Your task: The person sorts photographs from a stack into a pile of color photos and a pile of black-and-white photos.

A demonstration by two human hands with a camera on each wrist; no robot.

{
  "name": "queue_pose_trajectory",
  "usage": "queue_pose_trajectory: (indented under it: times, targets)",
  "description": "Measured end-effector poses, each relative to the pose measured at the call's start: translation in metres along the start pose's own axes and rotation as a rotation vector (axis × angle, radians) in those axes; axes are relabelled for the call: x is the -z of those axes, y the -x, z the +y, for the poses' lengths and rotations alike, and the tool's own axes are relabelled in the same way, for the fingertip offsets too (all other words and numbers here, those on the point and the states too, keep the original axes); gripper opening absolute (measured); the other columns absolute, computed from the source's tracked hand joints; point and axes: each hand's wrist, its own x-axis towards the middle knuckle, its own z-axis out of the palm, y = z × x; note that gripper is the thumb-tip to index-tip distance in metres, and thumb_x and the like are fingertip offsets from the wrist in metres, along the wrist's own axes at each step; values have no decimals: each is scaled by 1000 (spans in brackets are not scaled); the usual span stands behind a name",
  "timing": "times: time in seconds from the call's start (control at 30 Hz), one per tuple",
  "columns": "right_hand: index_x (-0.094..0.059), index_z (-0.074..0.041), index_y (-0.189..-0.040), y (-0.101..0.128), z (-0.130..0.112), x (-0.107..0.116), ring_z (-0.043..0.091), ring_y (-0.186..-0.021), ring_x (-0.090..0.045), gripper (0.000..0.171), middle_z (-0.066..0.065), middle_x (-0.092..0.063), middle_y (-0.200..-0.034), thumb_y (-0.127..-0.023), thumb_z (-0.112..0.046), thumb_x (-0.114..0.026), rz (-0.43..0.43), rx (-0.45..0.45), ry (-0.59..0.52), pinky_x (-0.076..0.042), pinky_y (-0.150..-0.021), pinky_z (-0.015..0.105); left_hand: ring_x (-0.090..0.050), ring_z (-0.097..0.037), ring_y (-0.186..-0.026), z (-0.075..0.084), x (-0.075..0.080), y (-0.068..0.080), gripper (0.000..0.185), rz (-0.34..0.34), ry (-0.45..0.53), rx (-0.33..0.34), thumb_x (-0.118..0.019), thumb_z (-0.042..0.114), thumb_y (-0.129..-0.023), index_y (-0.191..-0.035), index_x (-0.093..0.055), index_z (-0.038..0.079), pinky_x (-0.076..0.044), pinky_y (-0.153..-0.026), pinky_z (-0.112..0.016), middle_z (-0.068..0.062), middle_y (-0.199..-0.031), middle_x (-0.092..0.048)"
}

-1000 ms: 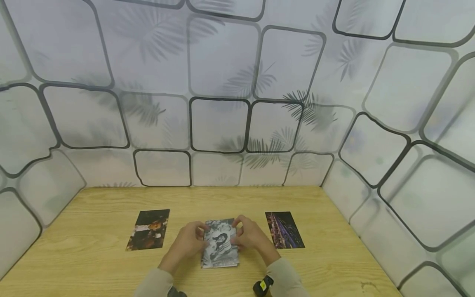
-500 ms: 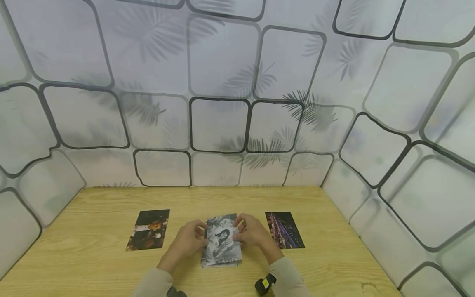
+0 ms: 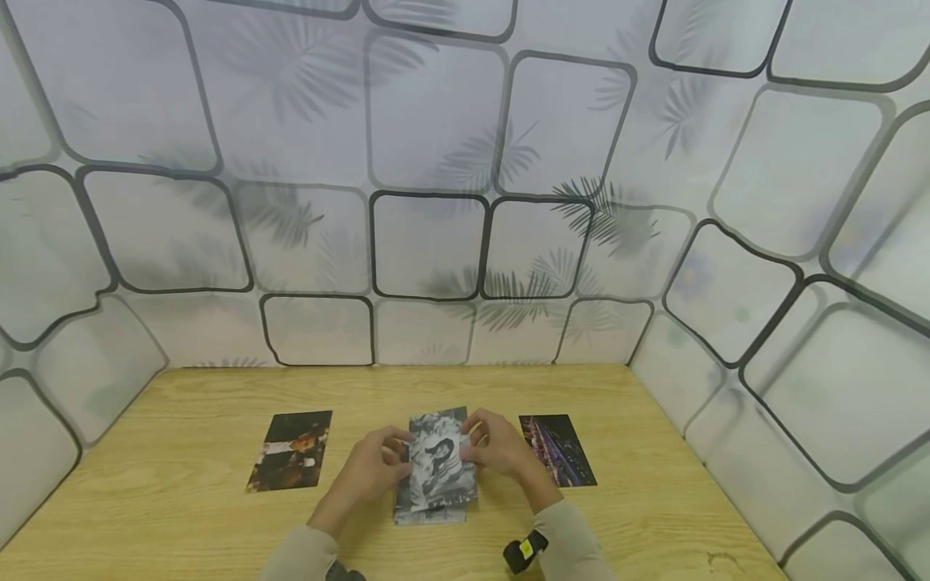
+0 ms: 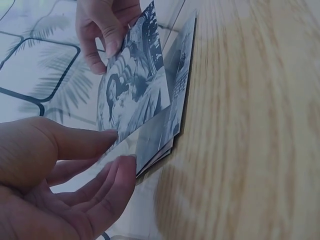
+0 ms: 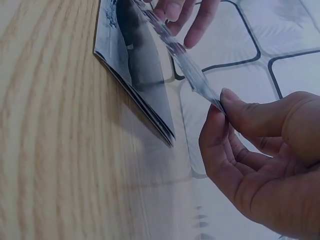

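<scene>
On the wooden table point(image 3: 182, 516) before a tiled wall point(image 3: 436, 161), both hands' grips pinch the top photo point(image 3: 441, 456).

The head view looks forward and down from above the near edge of the bench point(image 3: 182, 516), taking in the whole top and the patterned wall behind. Each wrist view sits low and very close (almost at surface level), facing across the photo stack point(image 4: 172, 107) toward the opposite hand. All three share that stack, at lower centre of the head frame.
</scene>
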Motion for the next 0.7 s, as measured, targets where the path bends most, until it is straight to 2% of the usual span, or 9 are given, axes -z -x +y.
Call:
queue_pose_trajectory:
  times: [0.17,0.47,0.7]
  targets:
    - [-59,1,-116,-1,1,3,17,-70,-63,27,13,-58,-95,-93,0,-72,-7,5,-19,-62,-64,38,-67,-19,-85,0,-2,0,45,-34,71,-20,-74,-8,-85,-128,-63,-1,-63,-65,-28,-18,-110,-65]
    - [-62,-2,-115,0,1,5,19,-74,-62,27,12,-59,-95,-92,-2,-74,27,-38,34,-60,-64,36,-67,-20,-81,1,-5,-1,45,-62,148,-48,-71,-13,-84,-127,-61,-5,-65,-65,-30,-20,-106,-61]
    - [-65,-1,-116,4,1,20,22,-74,-63,29,16,-62,-101,-89,2,-75,95,-99,106,-63,-63,37,-67,-17,-78,9,-21,-4,46,-99,165,-104,-71,-10,-86,-130,-58,-8,-64,-64,-26,-21,-103,-61]
